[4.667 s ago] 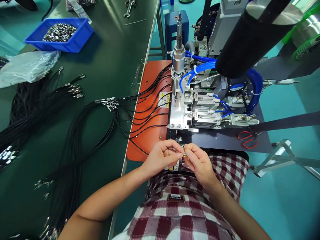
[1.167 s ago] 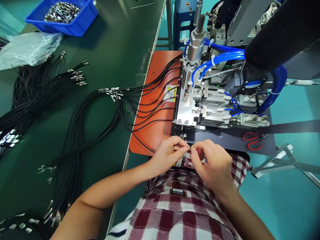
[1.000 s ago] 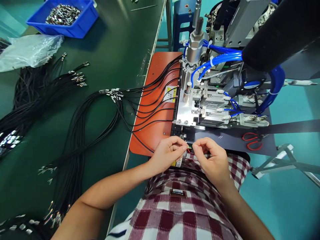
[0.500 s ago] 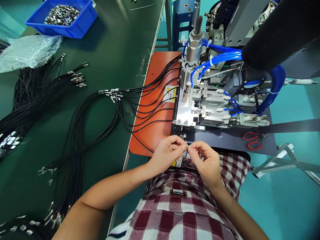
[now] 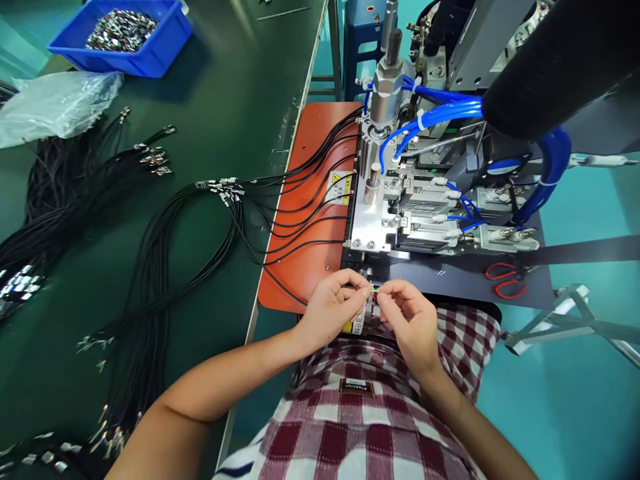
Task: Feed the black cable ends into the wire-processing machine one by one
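Note:
My left hand (image 5: 333, 308) and my right hand (image 5: 409, 319) meet in front of my chest, at the near edge of the orange plate (image 5: 300, 267). Both pinch the small coloured wire ends (image 5: 375, 291) of one black cable (image 5: 280, 283), which runs off left across the plate. The fingers of both hands are curled tight round the tips. Just beyond them stands the metal crimping machine (image 5: 395, 213) with blue air hoses (image 5: 430, 117).
Several black cables (image 5: 165, 260) with metal terminals lie looped over the green bench (image 5: 235, 87). A blue bin of metal parts (image 5: 120, 33) and a plastic bag (image 5: 55, 107) sit at the far left. Red scissors (image 5: 503, 280) lie on the dark shelf at right.
My hands have stayed at the plate's near edge, working the wire ends. The right fingers drew slightly apart from the left, then closed in again. The view shifted a little.

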`<state>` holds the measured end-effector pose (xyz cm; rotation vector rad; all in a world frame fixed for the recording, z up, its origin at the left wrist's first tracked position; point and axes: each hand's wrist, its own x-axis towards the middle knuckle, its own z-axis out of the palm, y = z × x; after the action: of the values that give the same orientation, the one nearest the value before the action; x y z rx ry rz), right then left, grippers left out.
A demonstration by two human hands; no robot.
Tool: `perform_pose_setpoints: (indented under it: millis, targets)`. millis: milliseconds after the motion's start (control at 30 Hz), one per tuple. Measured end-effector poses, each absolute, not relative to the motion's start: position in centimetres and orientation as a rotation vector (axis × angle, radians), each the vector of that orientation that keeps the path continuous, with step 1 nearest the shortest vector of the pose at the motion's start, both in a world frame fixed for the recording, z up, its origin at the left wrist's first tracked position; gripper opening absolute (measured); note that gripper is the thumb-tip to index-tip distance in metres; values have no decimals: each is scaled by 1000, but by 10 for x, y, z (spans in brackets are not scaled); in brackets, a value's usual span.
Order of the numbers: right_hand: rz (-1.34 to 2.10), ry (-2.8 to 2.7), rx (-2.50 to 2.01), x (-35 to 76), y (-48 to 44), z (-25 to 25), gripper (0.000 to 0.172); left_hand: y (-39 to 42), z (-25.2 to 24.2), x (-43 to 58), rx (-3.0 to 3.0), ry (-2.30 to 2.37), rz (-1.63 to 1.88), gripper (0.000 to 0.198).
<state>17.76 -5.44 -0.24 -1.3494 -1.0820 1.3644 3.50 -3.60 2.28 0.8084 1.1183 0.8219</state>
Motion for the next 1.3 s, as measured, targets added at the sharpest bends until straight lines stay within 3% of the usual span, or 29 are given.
perform_pose_setpoints:
  millis: [1300]
  targets:
    - [1281, -1099, -1387, 173, -55, -4, 10, -37, 21, 35, 850, 1122, 825, 29]
